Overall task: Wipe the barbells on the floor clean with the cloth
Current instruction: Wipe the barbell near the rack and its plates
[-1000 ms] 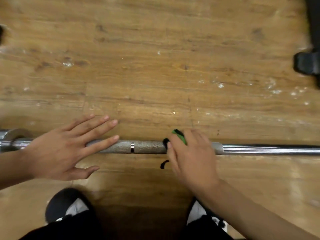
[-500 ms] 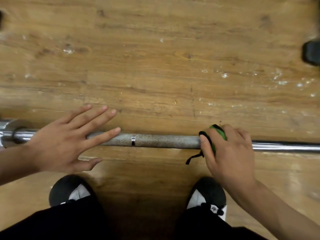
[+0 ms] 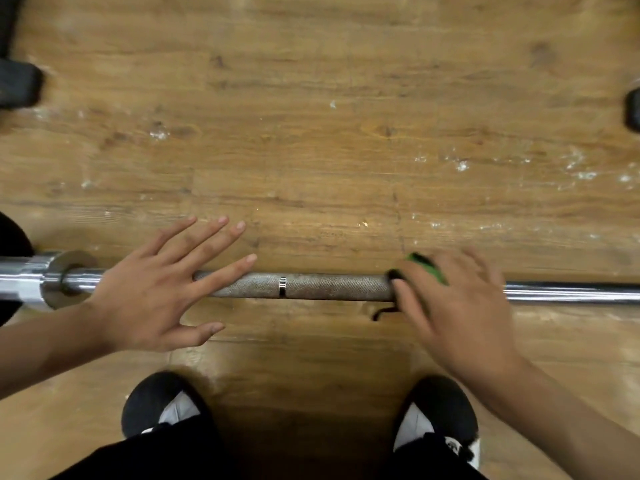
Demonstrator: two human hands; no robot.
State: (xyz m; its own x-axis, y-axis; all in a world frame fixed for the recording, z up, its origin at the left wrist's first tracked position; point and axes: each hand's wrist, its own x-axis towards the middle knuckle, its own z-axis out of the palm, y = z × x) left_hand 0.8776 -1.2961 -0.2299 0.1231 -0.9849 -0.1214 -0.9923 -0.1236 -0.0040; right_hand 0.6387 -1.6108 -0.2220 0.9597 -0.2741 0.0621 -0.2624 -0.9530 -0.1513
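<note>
In the head view, the barbell (image 3: 329, 287) lies on the wooden floor (image 3: 311, 133), just ahead of the person's shoes (image 3: 162, 403). The wiping step is in hand. The right hand (image 3: 460, 313) curls its fingers round the green cloth (image 3: 427, 268) and presses it on the bar at the right end of the knurling (the hand is blurred). The left hand (image 3: 152, 292) lies flat on the bar beside its collar (image 3: 65, 278), fingers straight and spread. Next, the cloth likely needs sliding along the shaft under firm pressure. Two dark objects (image 3: 17, 84) sit well beyond the bar and block nothing.

cloth (image 3: 428, 267) mostly hidden, right hand (image 3: 460, 306) blurred
</note>
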